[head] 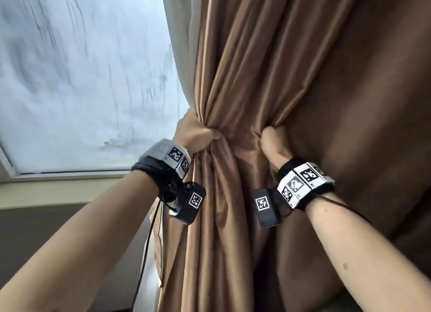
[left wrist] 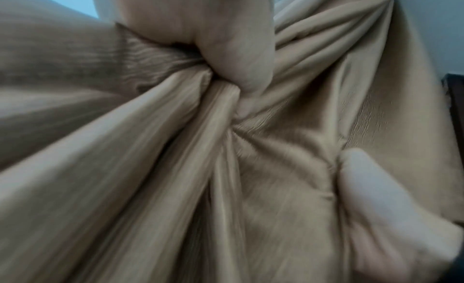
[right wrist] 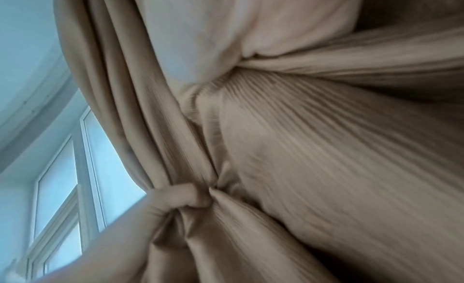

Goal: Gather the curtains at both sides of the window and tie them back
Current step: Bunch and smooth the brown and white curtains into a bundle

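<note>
Both forearms reach up from the bottom edge, each wrist strapped with a black band (head: 305,183) bearing square markers. Left hand (head: 198,132) has its grip bunched round the window-side edge of the brown curtain (head: 256,67); right hand (head: 275,141) has its grip closed on folds just beside it, fabric gathered between them. Behind the curtain's left edge hangs a pale lining (head: 179,32), partly covering the streaked window (head: 81,67) above its sill (head: 58,190)
</note>
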The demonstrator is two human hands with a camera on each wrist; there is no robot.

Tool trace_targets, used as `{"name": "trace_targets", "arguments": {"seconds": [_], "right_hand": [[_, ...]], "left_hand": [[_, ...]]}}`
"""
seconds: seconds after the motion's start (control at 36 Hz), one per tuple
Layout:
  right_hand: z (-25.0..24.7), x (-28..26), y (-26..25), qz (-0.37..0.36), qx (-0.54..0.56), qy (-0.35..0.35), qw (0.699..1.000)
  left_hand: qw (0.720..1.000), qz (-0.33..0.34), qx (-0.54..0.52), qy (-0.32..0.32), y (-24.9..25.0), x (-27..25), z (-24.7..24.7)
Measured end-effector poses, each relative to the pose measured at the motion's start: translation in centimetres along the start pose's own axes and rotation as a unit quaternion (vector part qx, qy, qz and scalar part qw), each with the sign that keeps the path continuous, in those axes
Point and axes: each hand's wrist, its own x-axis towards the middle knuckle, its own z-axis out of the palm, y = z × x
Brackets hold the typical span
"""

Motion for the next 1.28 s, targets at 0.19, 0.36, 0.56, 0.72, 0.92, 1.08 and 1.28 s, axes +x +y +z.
{"name": "trace_targets", "arguments": {"seconds": [0.19,0.36,0.56,0.72,0.92,1.08,1.28], "right_hand": [[-1.0,-0.9,1.0,-0.025,0.014,-0.074,0.997],[-0.2,-0.8,1.3,-0.03,0.011,-0.107,0.994],[1.2,-1.2,0.6,-0.104,-0.078,-0.115,0.985],[3.7,-2.4,0.6,-0.196,-0.163,-0.164,0.953],[5.4,-3.4,1.1,-0.197,-0.284,-0.217,0.913],[5.1,-2.8,2.6,-0.188,-0.263,-0.245,0.914],[1.0,-0.9,3.3,-0.167,-0.094,0.098,0.977]], "left_hand": [[0.998,-0.007,0.0,0.058,-0.6,0.5,0.7],[1.0,0.022,-0.019,-0.007,0.0,-0.1,1.1],[0.991,0.063,-0.097,-0.07,0.1,-0.8,1.6],[0.971,0.069,-0.206,-0.102,0.0,-0.9,1.4],[0.995,-0.003,-0.097,0.008,0.2,-0.5,2.3],[0.997,-0.015,0.034,0.066,0.0,0.5,2.1],[0.994,-0.042,0.042,0.088,-0.5,2.0,0.7]]}}
